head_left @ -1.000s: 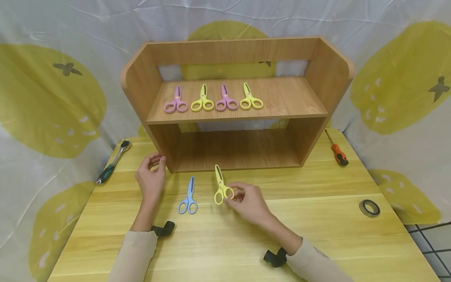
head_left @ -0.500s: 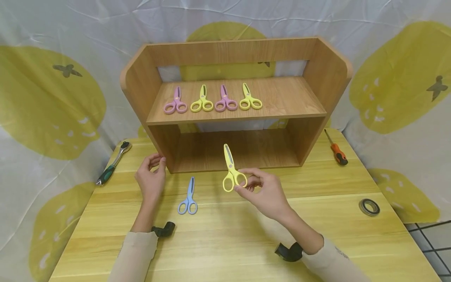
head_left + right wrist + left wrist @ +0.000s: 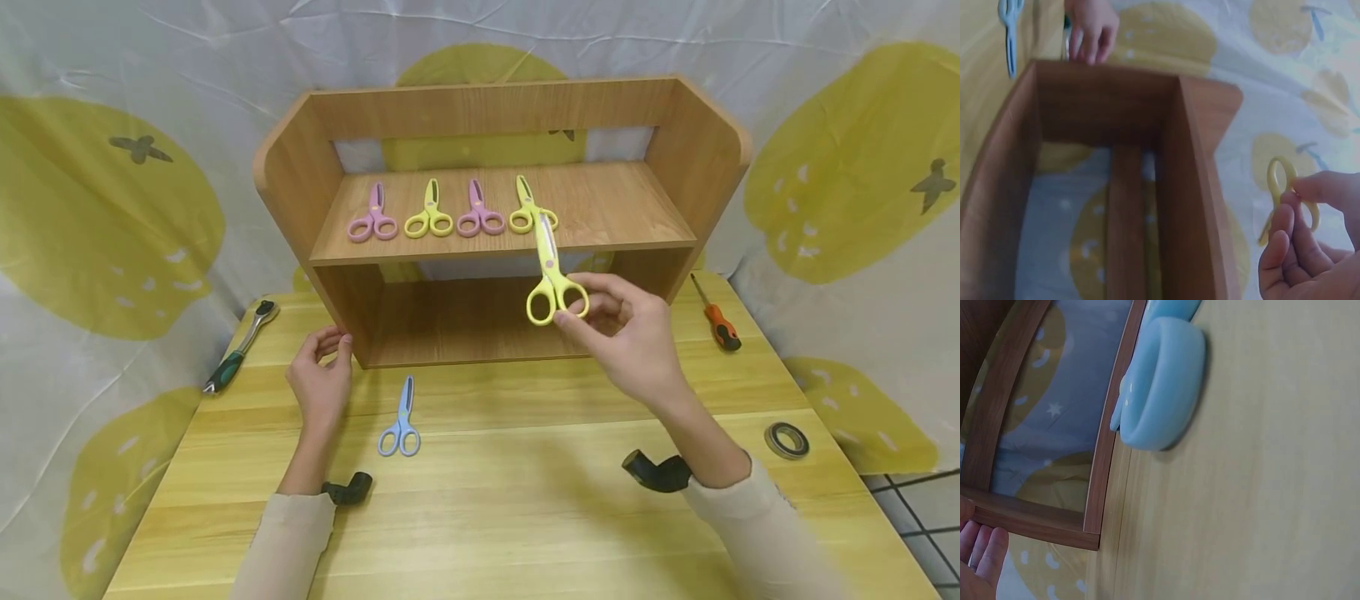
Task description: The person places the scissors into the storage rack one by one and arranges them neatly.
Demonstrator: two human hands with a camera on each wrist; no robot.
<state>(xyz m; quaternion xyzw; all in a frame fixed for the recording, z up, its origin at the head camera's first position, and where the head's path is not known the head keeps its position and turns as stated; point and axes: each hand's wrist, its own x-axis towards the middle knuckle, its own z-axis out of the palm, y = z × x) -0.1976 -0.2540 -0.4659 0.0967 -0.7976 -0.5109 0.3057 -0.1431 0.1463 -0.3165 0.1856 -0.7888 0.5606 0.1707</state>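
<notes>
My right hand (image 3: pixel 633 337) is raised in front of the wooden shelf unit (image 3: pixel 502 254). Thumb and fingers pinch one handle loop of the yellow scissors (image 3: pixel 551 271), whose blades point up and overlap another yellow pair (image 3: pixel 525 200) on the upper board. Left of that pair lie pink scissors (image 3: pixel 477 208), yellow scissors (image 3: pixel 431 208) and more pink scissors (image 3: pixel 376 215). Beside the unit's lower left side panel, my left hand (image 3: pixel 324 375) rests with relaxed fingers, fingertips right at the panel's front edge. Blue scissors (image 3: pixel 405 421) lie on the table nearby, their handle looming large in the left wrist view.
A ratchet wrench (image 3: pixel 242 348) lies at the table's left edge. On the right are a screwdriver (image 3: pixel 717 321) with an orange handle and a ring-shaped bearing (image 3: pixel 787 441). A fruit-patterned curtain (image 3: pixel 210 50) hangs behind the unit.
My right hand has lifted the yellow scissors from low over the table up and rightward, to the height of the upper board's front edge. The left hand has stayed put.
</notes>
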